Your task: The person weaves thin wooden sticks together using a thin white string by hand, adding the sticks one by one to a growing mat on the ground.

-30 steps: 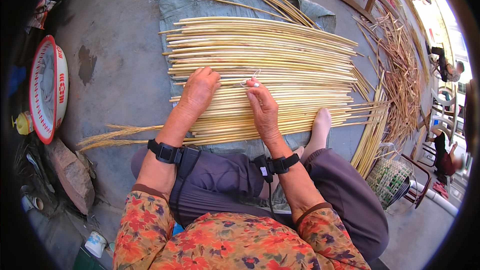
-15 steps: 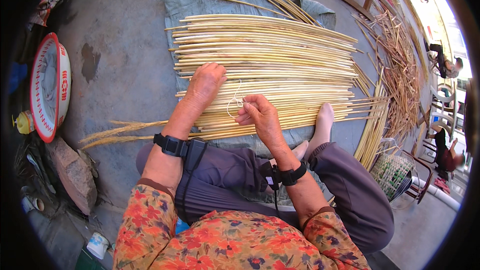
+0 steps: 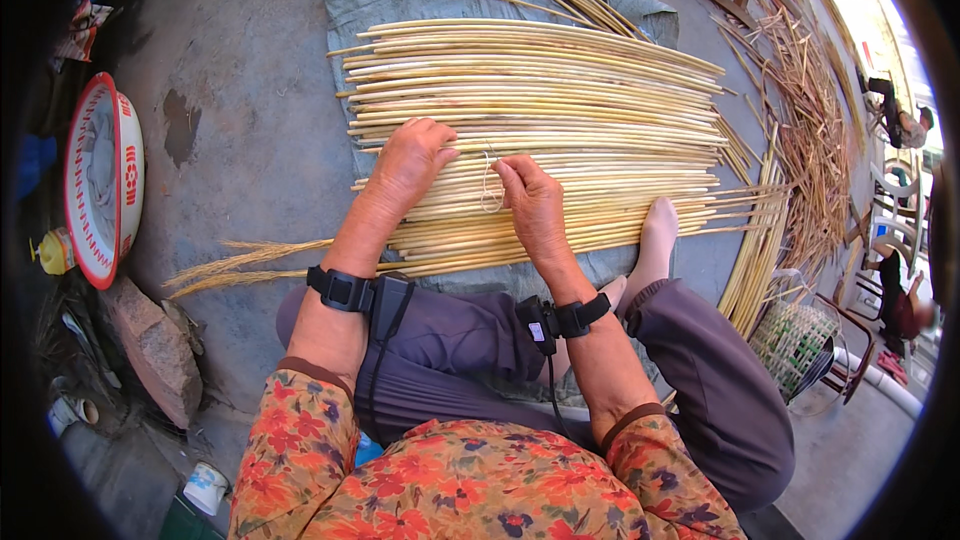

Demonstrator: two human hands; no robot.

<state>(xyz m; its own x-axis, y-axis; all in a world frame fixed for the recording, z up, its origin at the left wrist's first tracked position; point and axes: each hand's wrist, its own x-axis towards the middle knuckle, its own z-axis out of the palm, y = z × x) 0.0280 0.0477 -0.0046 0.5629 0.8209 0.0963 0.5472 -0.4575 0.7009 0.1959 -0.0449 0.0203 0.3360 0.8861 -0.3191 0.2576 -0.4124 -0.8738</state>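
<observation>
Many stalks [image 3: 540, 105]: lie side by side
Left hand [image 3: 408, 162]: over stalks, cannot tell its grasp
Right hand [image 3: 536, 205]: pinches looped white string [image 3: 486, 190]

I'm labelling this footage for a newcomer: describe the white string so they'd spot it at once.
Find the broad row of pale stalks. Over it, between the left hand and the right hand, is the string. Unlike the straight, thicker stalks, it is thin, white and looped.
</observation>
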